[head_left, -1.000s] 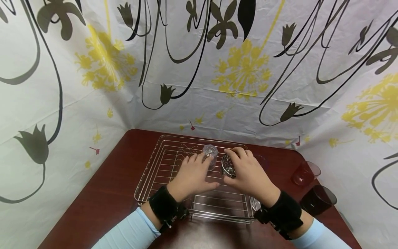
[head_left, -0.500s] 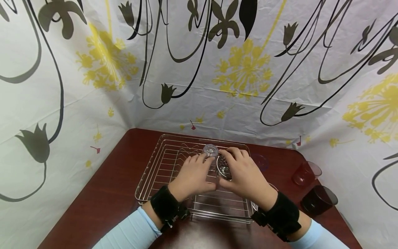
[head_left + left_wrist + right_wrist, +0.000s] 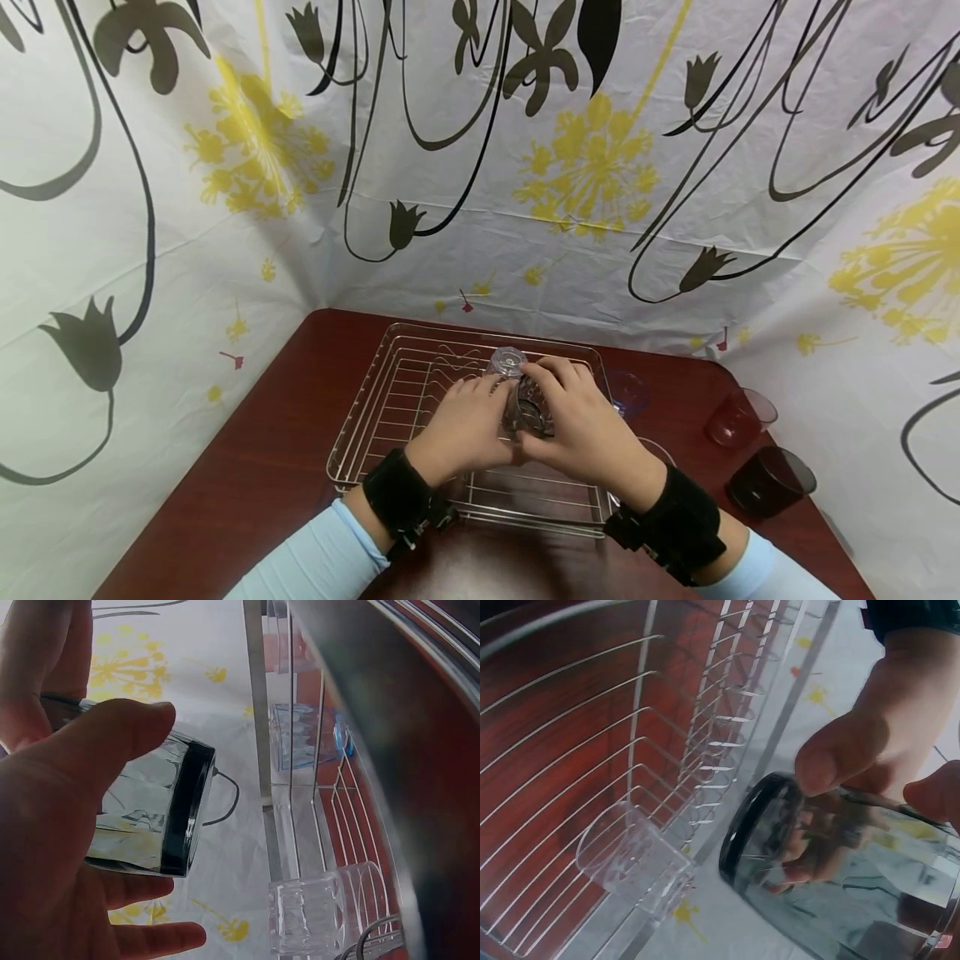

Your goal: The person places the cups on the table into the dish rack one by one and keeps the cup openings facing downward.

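Note:
A smoky grey glass tumbler [image 3: 532, 415] is held between both hands above the dish rack. My left hand [image 3: 463, 423] grips its left side; in the left wrist view the thumb lies across the tumbler [image 3: 142, 802], near its thick dark base. My right hand [image 3: 588, 421] curls round the other side. In the right wrist view the tumbler [image 3: 847, 870] is tilted, its base toward the left hand's thumb. Just behind the hands, a clear glass [image 3: 508, 360] stands upside down in the wire dish rack [image 3: 532, 524].
Right of the rack, a bluish glass [image 3: 628, 393] stands partly hidden by the right hand. A red glass [image 3: 738, 418] and a black glass [image 3: 770, 482] stand at the right of the dark red table [image 3: 247, 467]. A patterned sheet [image 3: 487, 183] closes off the back and sides.
My right hand has brought the tumbler leftward to the left hand and turned it. My left hand, earlier apart from the tumbler, now holds it too.

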A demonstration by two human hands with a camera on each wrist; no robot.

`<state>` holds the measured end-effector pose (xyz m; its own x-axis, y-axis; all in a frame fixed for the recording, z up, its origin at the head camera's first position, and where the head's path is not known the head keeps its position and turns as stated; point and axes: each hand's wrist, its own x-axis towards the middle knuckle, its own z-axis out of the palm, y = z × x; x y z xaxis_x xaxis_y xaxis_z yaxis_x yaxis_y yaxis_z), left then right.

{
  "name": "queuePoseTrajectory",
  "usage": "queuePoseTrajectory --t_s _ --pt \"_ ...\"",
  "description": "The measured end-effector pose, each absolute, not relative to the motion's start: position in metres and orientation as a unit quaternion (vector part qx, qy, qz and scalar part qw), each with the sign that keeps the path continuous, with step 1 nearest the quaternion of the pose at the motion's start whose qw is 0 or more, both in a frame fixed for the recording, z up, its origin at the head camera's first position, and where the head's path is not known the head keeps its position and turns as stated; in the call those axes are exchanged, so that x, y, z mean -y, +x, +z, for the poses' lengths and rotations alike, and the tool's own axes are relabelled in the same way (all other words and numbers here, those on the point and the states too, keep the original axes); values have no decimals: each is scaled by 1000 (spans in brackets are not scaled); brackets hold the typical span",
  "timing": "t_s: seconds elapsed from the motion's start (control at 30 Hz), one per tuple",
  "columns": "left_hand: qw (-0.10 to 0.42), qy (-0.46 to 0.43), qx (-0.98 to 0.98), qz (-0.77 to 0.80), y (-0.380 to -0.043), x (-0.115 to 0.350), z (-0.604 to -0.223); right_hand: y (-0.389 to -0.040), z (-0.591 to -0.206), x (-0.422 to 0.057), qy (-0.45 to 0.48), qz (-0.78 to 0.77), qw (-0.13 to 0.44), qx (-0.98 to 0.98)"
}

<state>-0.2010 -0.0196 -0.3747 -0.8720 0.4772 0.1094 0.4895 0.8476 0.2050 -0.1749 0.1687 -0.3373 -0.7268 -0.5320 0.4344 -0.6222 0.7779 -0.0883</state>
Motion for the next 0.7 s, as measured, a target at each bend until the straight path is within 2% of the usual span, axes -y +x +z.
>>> queuePoseTrajectory --t_s 0.33,0.7 --pt "46 -265 952 -148 -199 18 -376 -175 -340 -172 329 132 207 912" --pt "12 -279 937 -208 -200 19 -375 -175 -342 -176 322 145 199 914"
